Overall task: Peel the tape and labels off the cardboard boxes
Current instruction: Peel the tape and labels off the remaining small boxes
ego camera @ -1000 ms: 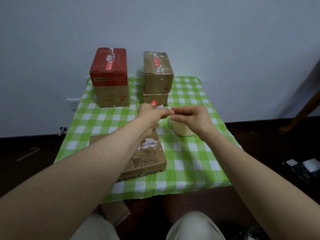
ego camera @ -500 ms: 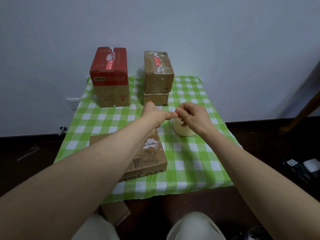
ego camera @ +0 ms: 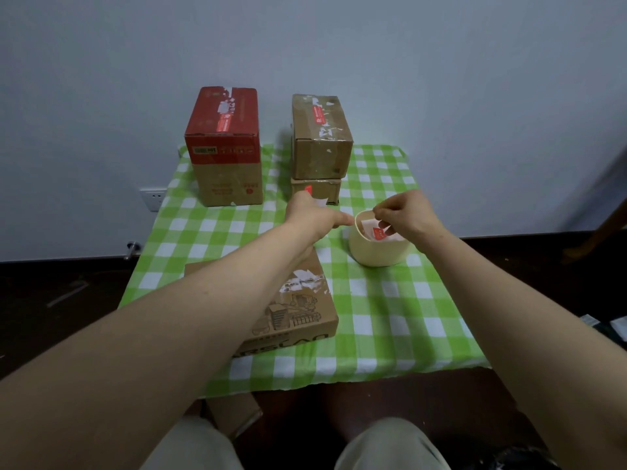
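A flat cardboard box [ego camera: 298, 313] with torn white label remains lies near the table's front, under my left forearm. My left hand [ego camera: 314, 217] hovers past it and holds a peeled label scrap [ego camera: 320, 201], white with a red tip. My right hand [ego camera: 405, 215] is over a cream bowl [ego camera: 376, 254], its fingers pinching a white-and-red label piece [ego camera: 376, 232] inside the rim. At the back stand a red-topped box [ego camera: 224, 147] and a brown taped box [ego camera: 320, 137] stacked on a smaller box [ego camera: 334, 191].
A green-and-white checked cloth [ego camera: 390, 317] covers the small table against a pale wall. A wall socket [ego camera: 153, 198] sits to the left. Another cardboard piece [ego camera: 234, 415] lies on the dark floor by my knees. Small items lie on the floor at right.
My hands were together over the table's middle, both on the scrap. They have parted: the right hand moved right and down with a piece into the bowl, while the left stayed.
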